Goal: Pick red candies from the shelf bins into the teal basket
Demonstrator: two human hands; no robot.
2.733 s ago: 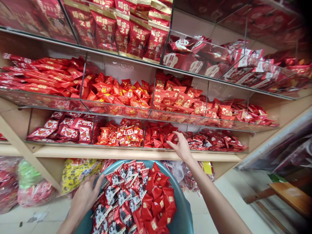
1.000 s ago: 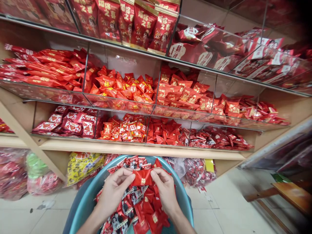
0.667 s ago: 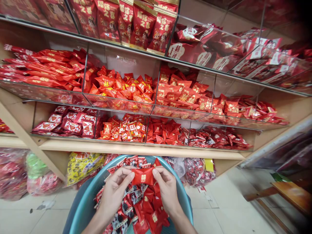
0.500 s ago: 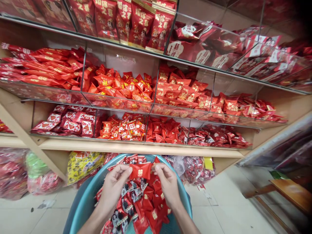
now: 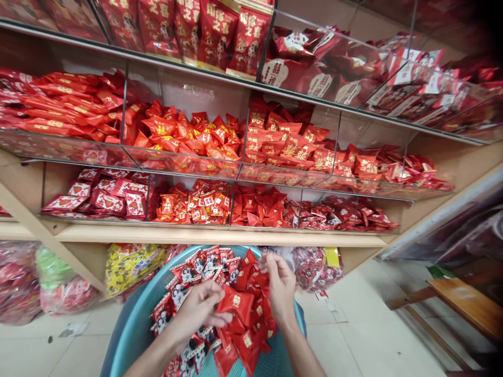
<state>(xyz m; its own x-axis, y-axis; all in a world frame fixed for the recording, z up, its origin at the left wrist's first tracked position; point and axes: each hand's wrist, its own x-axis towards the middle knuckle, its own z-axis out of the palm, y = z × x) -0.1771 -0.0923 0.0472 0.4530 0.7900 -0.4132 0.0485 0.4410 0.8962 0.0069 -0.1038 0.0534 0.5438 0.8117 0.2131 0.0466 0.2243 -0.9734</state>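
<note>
A teal plastic basin (image 5: pixel 131 335) sits low in front of me, heaped with several small red candy packets (image 5: pixel 251 319). My left hand (image 5: pixel 198 311) pinches one red packet with a gold mark (image 5: pixel 237 303) by its left end, just above the heap. My right hand (image 5: pixel 280 285) hovers beside that packet, its fingers curled and apart from it, nothing visible in them. Directly ahead, clear shelf bins hold more red packets; the lower middle bin (image 5: pixel 259 212) has the same plain red kind.
Wooden shelving (image 5: pixel 220 235) carries two rows of clear bins and larger red bags (image 5: pixel 220 36) on top. Bagged sweets, yellow (image 5: pixel 128 264) and red (image 5: pixel 19 288), lie on the tiled floor under the shelf. A wooden bench (image 5: pixel 467 303) stands at right.
Both hands held one red packet stretched between them; now the right hand has let go and lifted slightly, while the left hand lowered the packet toward the heap.
</note>
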